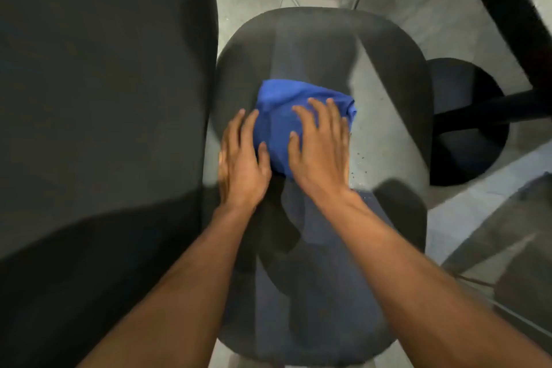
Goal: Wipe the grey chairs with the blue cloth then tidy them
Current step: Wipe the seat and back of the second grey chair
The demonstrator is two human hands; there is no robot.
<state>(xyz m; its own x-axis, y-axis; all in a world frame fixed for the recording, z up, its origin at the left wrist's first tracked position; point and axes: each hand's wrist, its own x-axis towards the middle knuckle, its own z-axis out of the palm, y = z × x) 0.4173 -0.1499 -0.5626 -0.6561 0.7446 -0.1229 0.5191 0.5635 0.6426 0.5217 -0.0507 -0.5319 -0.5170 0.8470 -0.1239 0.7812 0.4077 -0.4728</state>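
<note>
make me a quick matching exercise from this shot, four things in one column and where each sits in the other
Things:
1. blue cloth
2. left hand
3. right hand
4. round black base

Places:
A. on the floor, right of the seat
B. flat on the cloth's right part
C. bunched on the grey seat
D. at the cloth's left edge

Pairs: 1-C, 2-D, 3-B, 4-A

No readable text, labels or numbers anywhere.
</note>
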